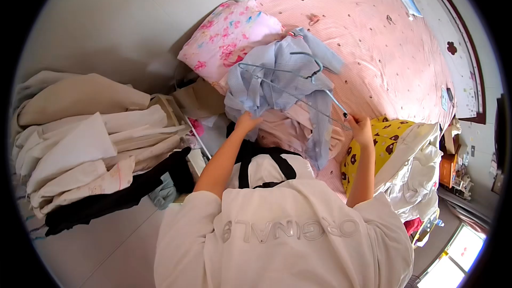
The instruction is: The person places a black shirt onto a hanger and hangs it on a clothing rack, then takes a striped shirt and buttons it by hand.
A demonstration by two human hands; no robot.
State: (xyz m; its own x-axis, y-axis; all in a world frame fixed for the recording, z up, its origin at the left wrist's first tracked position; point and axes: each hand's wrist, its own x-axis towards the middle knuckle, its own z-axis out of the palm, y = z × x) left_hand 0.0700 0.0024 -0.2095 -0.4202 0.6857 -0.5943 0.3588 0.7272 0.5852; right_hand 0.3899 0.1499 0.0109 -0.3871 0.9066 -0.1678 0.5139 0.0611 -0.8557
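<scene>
A light blue, finely striped shirt (pixel 269 53) lies bunched up at the near end of the bed. My left hand (pixel 248 122) is closed on its left lower edge, pinching the cloth. Over the shirt hangs a thin blue clothes hanger (pixel 336 101), its hook pointing up and away from me. My right hand (pixel 360 128) grips the hanger at its right corner, fingers closed round it. Under the shirt is a crumpled pinkish-beige cloth (pixel 292 126). Whether any of the hanger is inside the shirt, I cannot tell.
The bed has a pink patterned sheet (pixel 368 37) and a floral pillow (pixel 226 40). Folded pale fabrics (pixel 90 128) and a black garment (pixel 122 197) are piled at left. A yellow printed cloth (pixel 381 146) and white bedding (pixel 418 162) lie at right.
</scene>
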